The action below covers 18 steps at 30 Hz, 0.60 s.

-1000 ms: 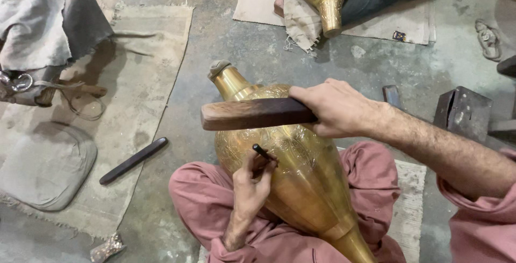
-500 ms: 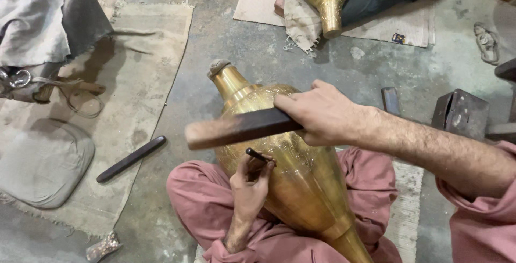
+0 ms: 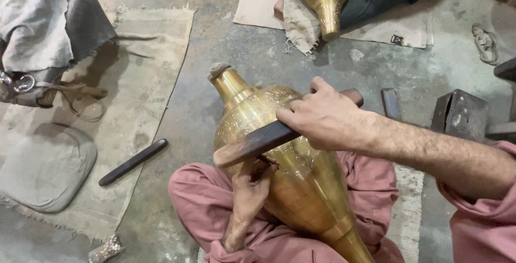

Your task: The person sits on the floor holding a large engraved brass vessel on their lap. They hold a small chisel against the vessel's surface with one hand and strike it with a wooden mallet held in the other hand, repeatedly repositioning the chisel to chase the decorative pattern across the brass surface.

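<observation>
While the big brass vase (image 3: 301,188) lies tilted across the person's lap, neck pointing away, the right hand (image 3: 322,118) sits above its shoulder, fingers (image 3: 293,113) wrapped tight round a dark wooden mallet (image 3: 258,142) whose blurred end hangs just over the left fingers. Below it, the left hand (image 3: 250,188) pinches a small chisel (image 3: 263,161) against the engraved belly. Well off past the left fingers, a dark bar (image 3: 133,162) lies on the mat (image 3: 150,80).
</observation>
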Tool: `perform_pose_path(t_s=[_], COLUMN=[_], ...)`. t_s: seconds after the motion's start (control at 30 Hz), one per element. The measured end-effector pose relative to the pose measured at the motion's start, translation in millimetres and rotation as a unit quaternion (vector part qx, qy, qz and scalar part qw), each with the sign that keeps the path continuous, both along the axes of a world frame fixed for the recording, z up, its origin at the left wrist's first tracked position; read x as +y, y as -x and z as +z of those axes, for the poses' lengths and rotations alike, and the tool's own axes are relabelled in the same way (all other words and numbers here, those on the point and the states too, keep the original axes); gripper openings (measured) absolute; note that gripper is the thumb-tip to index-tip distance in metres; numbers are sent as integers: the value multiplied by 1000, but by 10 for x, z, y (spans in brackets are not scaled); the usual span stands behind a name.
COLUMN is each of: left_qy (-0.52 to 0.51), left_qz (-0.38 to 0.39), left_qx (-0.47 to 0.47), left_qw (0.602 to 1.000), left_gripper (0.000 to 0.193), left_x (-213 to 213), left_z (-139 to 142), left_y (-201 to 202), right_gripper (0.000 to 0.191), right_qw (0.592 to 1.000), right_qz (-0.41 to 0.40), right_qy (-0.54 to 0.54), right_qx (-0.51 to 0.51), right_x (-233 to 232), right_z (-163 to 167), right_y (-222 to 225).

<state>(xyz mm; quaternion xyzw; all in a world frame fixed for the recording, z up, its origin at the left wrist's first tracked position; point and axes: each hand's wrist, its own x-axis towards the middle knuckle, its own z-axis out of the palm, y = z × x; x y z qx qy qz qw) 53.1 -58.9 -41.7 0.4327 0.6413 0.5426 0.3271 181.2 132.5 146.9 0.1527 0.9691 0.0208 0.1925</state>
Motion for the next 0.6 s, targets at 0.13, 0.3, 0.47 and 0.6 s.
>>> perform_pose_path(t_s=[0.13,0.3,0.47,0.6], left_qy=[-56,-41,-62,-56], left_qz=[-54,-102,-36,21], left_qx=[-4,13,-24,-118], left_qw=[997,994,997,991], left_gripper=[41,45,29,27], left_x=[50,112,178,205], left_z=[78,166,161,125], left_y=[74,161,121,-5], right_gripper=[43,50,34,32], right_qw=[993,974,977,976], right_qz=[-43,-85,-161,-184], right_qy=[62,100,47,46], right_qx=[94,185,131,106], right_x=[45,94,194,313], right_z=[-88,-310,-608,-818], right_y=[-148,-412,-671,-719])
